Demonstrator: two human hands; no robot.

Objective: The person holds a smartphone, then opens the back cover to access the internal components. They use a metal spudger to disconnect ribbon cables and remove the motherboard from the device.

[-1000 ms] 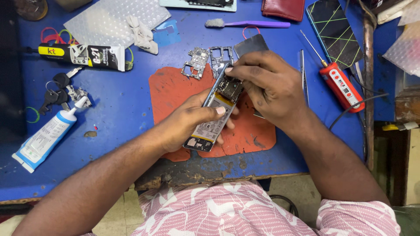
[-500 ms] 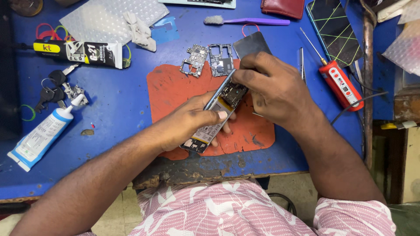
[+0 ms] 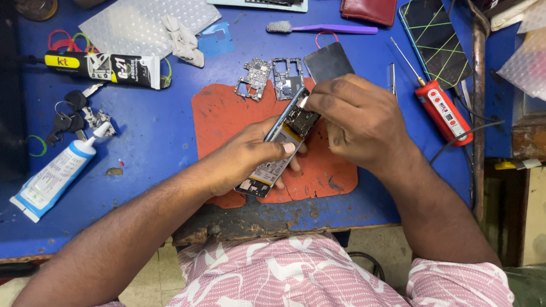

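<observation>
- Worn blue workbench [image 3: 153, 148] with chipped paint along the near edge, and a scuffed orange-red rubber work mat [image 3: 227, 119] in the middle.
- The opened smartphone with its back cover off [image 3: 280, 149] sits over the mat, tilted up on one long edge, long axis running from about 7 o'clock up to 1 o'clock.
- Left hand [image 3: 250, 156] grips its lower half, thumb across the exposed battery, fingers wrapped tight underneath.
- Right hand [image 3: 358, 122] comes in from 3 o'clock, fingertips pinched narrow at the phone's top end, right by the camera area. Can't tell if there's a tiny part or tool in that pinch.
- So the right hand is the one nearer the top end; the left just steadies the phone.
- At 12 o'clock from the phone: two small bare metal-and-circuit boards [image 3: 273, 78] and a dark grey rectangular panel [image 3: 329, 62].
- At 2 o'clock, a red-handled screwdriver [image 3: 441, 108]; way over at 9 o'clock, a white-and-blue glue tube [image 3: 57, 173].
</observation>
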